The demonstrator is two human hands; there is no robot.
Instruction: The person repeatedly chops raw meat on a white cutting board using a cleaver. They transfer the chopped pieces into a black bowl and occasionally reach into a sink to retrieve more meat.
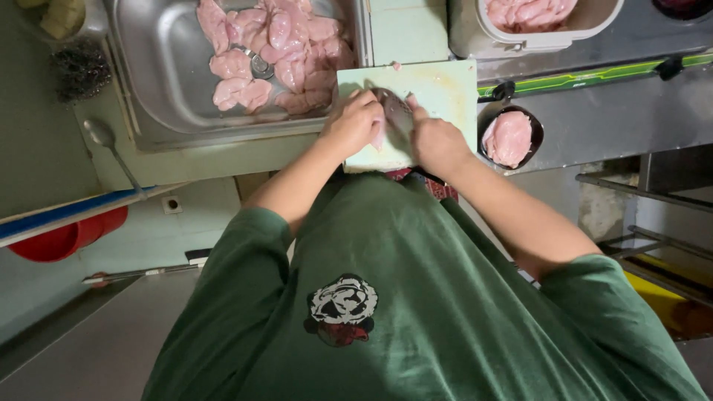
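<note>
Both hands (394, 134) hold a chicken piece (380, 136) lengthwise toward the body.

Pale pink chicken piece (379, 136) lies flat on the board (partly hidden).

Kitchen, steel sink (148, 67), cutting board (445, 93), stove (616, 82)

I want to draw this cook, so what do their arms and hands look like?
Both arms are bare from the short sleeves of a dark green T-shirt down. The left hand and right hand wear no gloves, rings or watch. The shirt has a round white, black and red picture.
</note>
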